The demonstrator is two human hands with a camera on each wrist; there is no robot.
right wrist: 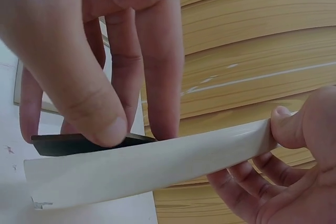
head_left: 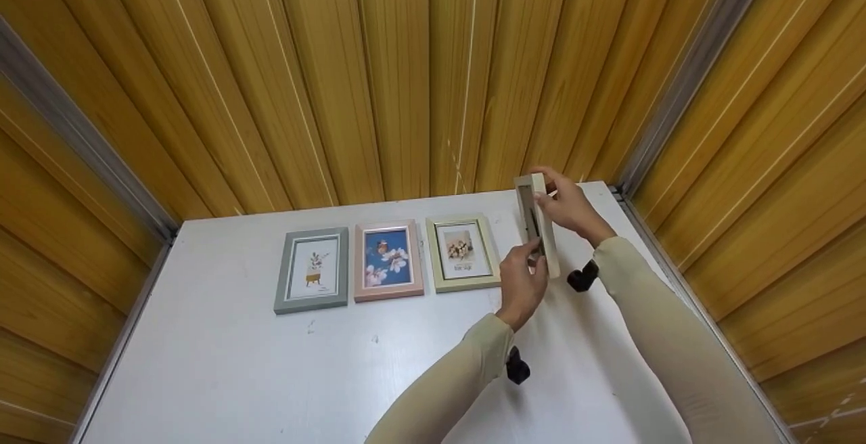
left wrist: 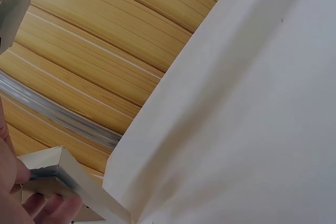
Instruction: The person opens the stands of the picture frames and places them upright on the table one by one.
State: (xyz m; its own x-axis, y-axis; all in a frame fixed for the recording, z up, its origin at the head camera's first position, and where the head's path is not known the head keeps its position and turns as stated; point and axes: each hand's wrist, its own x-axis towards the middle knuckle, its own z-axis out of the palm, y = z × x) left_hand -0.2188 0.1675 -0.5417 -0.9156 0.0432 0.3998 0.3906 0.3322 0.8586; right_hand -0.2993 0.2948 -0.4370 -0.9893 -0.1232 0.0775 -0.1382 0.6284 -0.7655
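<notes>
On the head cam I've got both hands on a cream rectangular picture frame (head_left: 549,235), tipped up edge-on at the right end of a row on the glossy white table (head_left: 223,363). The right hand (head_left: 572,206) grips its far end, and the left hand (head_left: 522,283) has its fingers at the lower part of the recess. Can't tell if the bottom edge touches the tabletop. Beside it, picture side up: a pale green frame (head_left: 463,254) nearest, then a pink frame (head_left: 389,261), then a grey-blue frame (head_left: 312,270). Yellow-brown wood-look panels (head_left: 392,78) behind.

Right wrist cam's my best angle tbh. Left hand is pinching a thin black flat piece (right wrist: 58,146) between thumb and fingers, right along the cream frame's long edge. Right hand is clamped round the frame's end, thumb on one side, fingers on the other.

Left wrist cam only gives me the corner: left fingers tucked into the cream frame's recess, a long shadow on the white table next to it.
</notes>
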